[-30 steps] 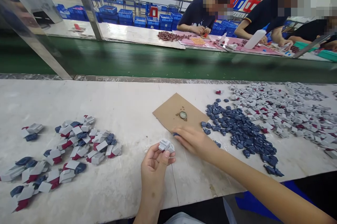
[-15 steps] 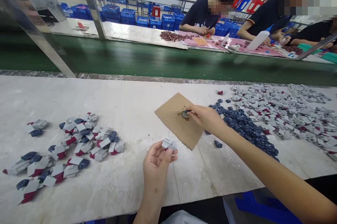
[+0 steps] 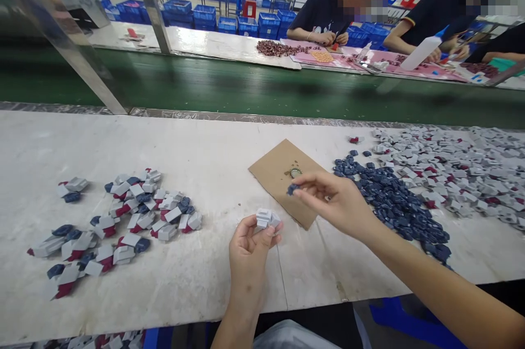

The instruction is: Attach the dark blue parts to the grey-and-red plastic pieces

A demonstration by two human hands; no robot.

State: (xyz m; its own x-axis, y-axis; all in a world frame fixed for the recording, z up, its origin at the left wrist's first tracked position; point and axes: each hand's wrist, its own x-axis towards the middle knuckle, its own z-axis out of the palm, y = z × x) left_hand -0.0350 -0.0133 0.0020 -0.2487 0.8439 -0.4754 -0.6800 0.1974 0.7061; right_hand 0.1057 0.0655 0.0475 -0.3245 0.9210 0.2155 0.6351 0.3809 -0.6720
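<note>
My left hand [image 3: 255, 242] pinches a light grey plastic part [image 3: 266, 219] between thumb and fingers, just above the table's front half. To its upper right, my right hand [image 3: 328, 198] grips a small dark blue plastic piece [image 3: 292, 189] at the fingertips. That piece hovers over a brown cardboard sheet [image 3: 273, 171], apart from the grey part. On the cardboard sits a round bottle cap [image 3: 296, 173] with a crimped edge, brown stains around it. What is inside the cap is too small to tell.
Right of the cardboard lies a heap of dark blue pieces [image 3: 388, 196], with a wide spread of grey and red parts [image 3: 459, 168] beyond. Grey, red and blue assembled pieces [image 3: 131, 207] are scattered at left. A green conveyor belt [image 3: 213, 81] separates me from co-workers opposite [image 3: 320, 15].
My right hand has lifted the blue piece off the bottle cap and brought it nearer to my left hand. The view has shifted slightly. My left hand still holds the grey part.
</note>
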